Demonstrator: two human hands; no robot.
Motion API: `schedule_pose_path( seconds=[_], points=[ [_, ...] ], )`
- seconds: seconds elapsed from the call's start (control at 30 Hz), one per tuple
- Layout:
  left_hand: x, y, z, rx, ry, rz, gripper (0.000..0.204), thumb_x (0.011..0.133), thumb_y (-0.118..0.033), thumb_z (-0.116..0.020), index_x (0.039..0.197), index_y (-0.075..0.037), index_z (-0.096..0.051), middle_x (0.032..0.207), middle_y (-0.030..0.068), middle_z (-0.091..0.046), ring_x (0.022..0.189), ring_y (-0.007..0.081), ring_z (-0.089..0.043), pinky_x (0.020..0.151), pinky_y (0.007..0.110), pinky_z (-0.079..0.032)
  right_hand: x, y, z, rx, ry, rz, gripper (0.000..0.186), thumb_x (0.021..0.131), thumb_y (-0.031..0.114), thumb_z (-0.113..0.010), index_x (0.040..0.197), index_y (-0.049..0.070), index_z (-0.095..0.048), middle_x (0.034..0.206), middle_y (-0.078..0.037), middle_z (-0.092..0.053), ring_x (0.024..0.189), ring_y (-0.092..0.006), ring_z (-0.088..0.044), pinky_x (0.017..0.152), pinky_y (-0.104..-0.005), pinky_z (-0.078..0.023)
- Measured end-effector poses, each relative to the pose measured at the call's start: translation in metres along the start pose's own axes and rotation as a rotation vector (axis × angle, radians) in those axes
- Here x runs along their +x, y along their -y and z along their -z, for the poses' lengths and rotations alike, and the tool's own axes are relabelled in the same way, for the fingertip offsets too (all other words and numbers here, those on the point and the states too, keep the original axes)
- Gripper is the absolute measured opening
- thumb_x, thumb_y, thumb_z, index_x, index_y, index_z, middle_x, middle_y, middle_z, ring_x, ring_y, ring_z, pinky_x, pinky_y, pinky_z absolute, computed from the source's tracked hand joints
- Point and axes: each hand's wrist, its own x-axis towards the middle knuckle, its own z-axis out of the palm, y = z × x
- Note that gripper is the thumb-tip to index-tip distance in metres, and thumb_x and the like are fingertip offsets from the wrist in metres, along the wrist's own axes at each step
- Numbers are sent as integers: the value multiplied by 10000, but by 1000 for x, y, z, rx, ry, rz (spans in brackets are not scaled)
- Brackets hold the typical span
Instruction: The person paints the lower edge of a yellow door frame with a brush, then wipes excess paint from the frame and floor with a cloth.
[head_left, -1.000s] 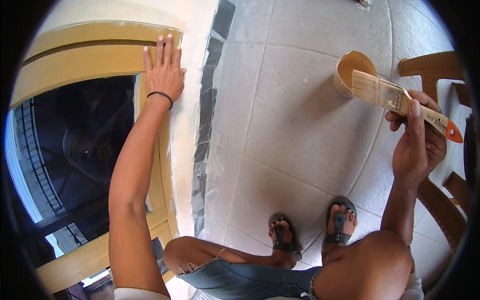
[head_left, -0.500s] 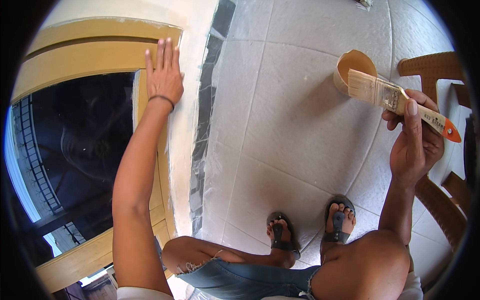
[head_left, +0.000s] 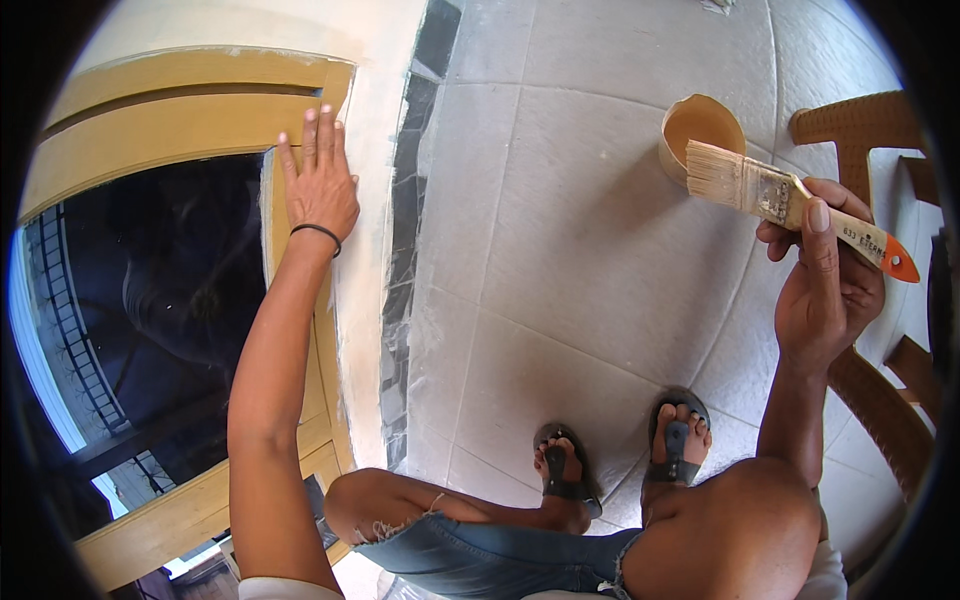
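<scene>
Head view of a seated or crouching person's two bare hands. The left hand point(head_left: 320, 195), a black band point(head_left: 320, 232) at its wrist, lies palm down with fingers spread on the mustard-yellow frame point(head_left: 180, 118) around a dark glass pane point(head_left: 185, 270). The right hand point(head_left: 828, 295) grips an orange-tipped paintbrush point(head_left: 768, 192), bristles pointing left and overlapping the edge of a tan container point(head_left: 672, 162) on the grey tiled floor point(head_left: 580, 230). Dark tiles point(head_left: 405, 165) border the cream wall point(head_left: 372, 230); a brown chair point(head_left: 868, 122) stands at right, and dark sandals point(head_left: 572, 490) below.
</scene>
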Motion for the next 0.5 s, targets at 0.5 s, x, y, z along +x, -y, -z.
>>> schedule_pose_path(
  seconds=[0.5],
  points=[
    [2,9,-1,-52,-68,-6,723,999,-403,-614,1620,-110,-386,1768,120,-112,1635,335,-3,1272,646,-17,-3,1,-4,46,27,-37,250,1064,134,-619,1211,-61,-671,1045,-174,-745,775,-183,-739,637,-269,-556]
  ],
)
